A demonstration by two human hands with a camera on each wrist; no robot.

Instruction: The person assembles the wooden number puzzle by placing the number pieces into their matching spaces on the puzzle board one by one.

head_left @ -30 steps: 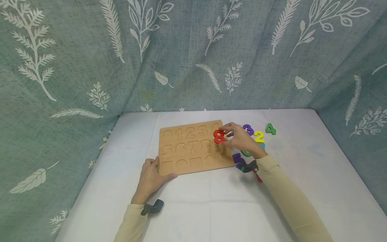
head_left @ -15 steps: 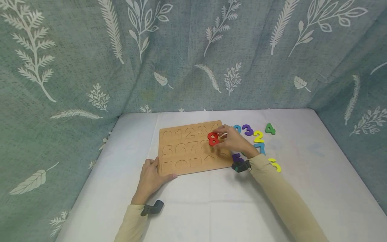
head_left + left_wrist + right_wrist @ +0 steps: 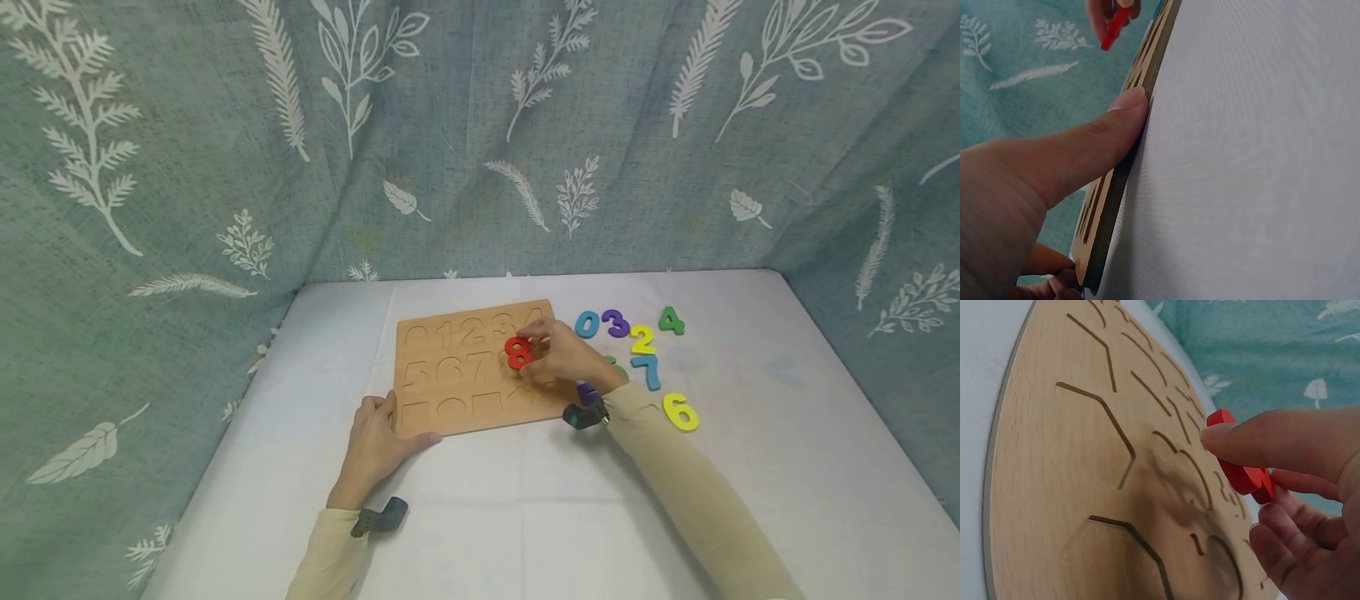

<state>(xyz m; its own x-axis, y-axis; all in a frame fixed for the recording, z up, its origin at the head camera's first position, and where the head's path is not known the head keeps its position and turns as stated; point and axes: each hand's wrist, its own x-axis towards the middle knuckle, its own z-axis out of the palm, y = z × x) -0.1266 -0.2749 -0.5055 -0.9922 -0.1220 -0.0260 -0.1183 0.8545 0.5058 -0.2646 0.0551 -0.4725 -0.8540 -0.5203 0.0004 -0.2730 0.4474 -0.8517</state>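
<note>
My right hand pinches a red number 8 piece between thumb and fingertips, above the right half of the wooden number puzzle board. In the right wrist view the thumb lies along the near side of the 8, and the hand's shadow falls on the board's cut-out shapes. My left hand holds the board's near left corner. Its thumb lies along the front edge, and its fingers bend at the left edge, partly hidden behind the hand in the left wrist view.
Loose number pieces lie right of the board: a purple 3, yellow 2, green 4, blue 7 and yellow 6, among others. My right arm partly covers a green piece and a purple one.
My right hand has moved left and slightly nearer with the red 8, further over the board, uncovering the blue 0, blue 7 and yellow 6. The left hand and board stay put.
</note>
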